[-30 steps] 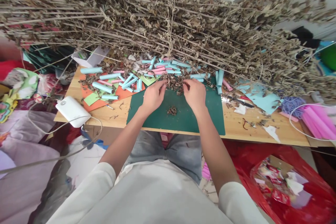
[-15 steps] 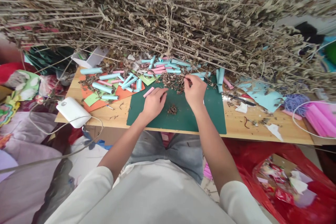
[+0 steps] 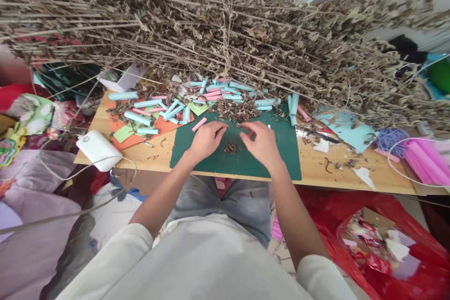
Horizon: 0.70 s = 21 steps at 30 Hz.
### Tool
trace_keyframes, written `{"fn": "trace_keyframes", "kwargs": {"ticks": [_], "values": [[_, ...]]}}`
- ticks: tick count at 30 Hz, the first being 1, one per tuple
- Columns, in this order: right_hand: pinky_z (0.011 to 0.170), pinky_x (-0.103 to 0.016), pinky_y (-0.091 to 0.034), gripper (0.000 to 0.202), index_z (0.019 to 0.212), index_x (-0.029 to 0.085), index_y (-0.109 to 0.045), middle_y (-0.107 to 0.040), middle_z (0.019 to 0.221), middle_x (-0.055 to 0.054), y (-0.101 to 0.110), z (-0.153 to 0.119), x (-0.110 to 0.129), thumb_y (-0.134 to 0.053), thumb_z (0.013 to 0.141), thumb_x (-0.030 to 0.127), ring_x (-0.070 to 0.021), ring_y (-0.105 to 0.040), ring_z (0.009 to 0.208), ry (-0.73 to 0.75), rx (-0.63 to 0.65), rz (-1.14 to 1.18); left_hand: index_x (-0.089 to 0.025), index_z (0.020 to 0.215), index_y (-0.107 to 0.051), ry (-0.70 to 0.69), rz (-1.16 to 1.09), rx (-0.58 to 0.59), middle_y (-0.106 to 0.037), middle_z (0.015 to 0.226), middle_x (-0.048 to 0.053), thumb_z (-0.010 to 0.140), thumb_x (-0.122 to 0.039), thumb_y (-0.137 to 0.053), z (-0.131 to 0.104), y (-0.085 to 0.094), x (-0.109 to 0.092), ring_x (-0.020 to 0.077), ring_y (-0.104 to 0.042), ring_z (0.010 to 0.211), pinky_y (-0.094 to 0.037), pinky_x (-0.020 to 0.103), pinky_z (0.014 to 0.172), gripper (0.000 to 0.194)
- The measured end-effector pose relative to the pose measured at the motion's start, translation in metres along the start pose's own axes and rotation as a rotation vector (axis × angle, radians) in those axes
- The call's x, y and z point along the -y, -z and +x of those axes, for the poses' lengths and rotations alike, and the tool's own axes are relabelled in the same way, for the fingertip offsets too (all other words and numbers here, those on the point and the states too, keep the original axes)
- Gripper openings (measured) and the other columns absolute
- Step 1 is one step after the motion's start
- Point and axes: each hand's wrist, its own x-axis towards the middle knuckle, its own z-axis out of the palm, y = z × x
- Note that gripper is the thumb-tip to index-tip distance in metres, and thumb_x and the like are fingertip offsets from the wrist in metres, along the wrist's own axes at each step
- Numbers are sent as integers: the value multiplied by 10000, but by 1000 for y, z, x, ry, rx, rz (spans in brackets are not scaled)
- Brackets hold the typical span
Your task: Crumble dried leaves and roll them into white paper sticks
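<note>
Over the green cutting mat [image 3: 211, 164], my left hand [image 3: 208, 139] hovers left of a small pile of crumbled dried leaves [image 3: 231, 148]. Its fingers are curled together with the thumb; whether anything is between them is too small to tell. Just right of the pile, my right hand [image 3: 260, 141] has thumb and fingers apart, and nothing shows in it. A larger heap of dried leaf bits [image 3: 236, 109] lies behind both hands. Beside my left hand rests a pink paper tube [image 3: 199, 124].
Blue paper tubes [image 3: 137, 117] and pink ones lie over orange paper [image 3: 117, 124]. A large bundle of dried stalks [image 3: 246, 33] spans the back. A white power bank [image 3: 99, 150] sits left; a black pen [image 3: 321, 136] lies right. A red plastic bag [image 3: 316, 211] is below the table [image 3: 390, 180].
My right hand has drawn back from the larger leaf heap towards the small pile, and its fingers have spread. The left hand's fingertips have curled in slightly.
</note>
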Motion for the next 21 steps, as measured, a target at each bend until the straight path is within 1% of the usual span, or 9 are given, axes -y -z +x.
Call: {"fn": "trace_keyframes", "kwargs": {"ticks": [2,4,7,10,13,15,16,19,21], "values": [[746,-333,-521,370,1169,225,-661,-647,1014,-62,0,-16,10,-688,814,328,-162,-606,689,37,135,-15,-175,1025,-694,43,-11,-31,-736,1021,64,968,-249,-445,-4,0,0,179,-673,909,-493,310,903,267],[748,-334,-525,399,1190,237,-657,-627,1070,-80,-6,-27,17,-709,806,330,-188,-632,771,59,212,-85,-175,1023,-698,70,-5,-57,-737,1000,64,964,-263,-450,-7,0,2,176,-672,884,-501,306,888,270],[764,-333,-524,289,1143,238,-684,-622,1048,-85,-19,-30,19,-643,858,253,-204,-646,827,66,244,-155,-175,1058,-692,88,49,-124,-730,991,71,964,-270,-451,-12,3,5,164,-661,831,-504,288,854,276],[800,-323,-523,216,1053,217,-711,-640,971,-70,-27,-26,13,-566,896,188,-192,-650,827,52,189,-81,-172,1086,-682,132,171,-210,-715,990,88,964,-277,-456,-19,9,8,169,-653,818,-500,282,815,278],[784,-336,-536,286,1137,215,-675,-648,981,-65,-27,-24,8,-623,856,199,-183,-640,766,25,123,19,-179,1073,-682,122,221,-175,-707,990,87,959,-273,-471,-26,14,9,180,-656,838,-504,285,798,258],[725,-342,-546,397,1213,216,-632,-643,1008,-70,-26,-24,6,-668,818,218,-165,-617,677,-22,90,59,-192,1078,-678,105,264,-152,-697,1026,92,956,-274,-476,-30,15,8,202,-653,923,-504,298,833,250],[698,-340,-547,396,1204,213,-635,-643,1001,-70,-26,-24,6,-673,809,222,-155,-604,640,-44,74,78,-201,1098,-671,110,302,-163,-687,1054,98,953,-282,-482,-32,16,9,218,-642,977,-502,310,856,251],[687,-322,-539,159,969,210,-705,-666,904,-53,-27,-26,7,-618,837,206,-151,-606,633,-40,17,135,-206,1214,-611,196,445,-257,-629,1149,141,918,-356,-551,-31,19,13,289,-580,1098,-484,375,906,338],[691,-309,-533,138,844,216,-703,-680,849,-46,-27,-27,7,-568,864,200,-162,-623,678,-11,-43,171,-183,1225,-592,259,497,-283,-583,1192,174,884,-412,-597,-28,20,19,331,-547,1127,-472,416,913,410]]}}
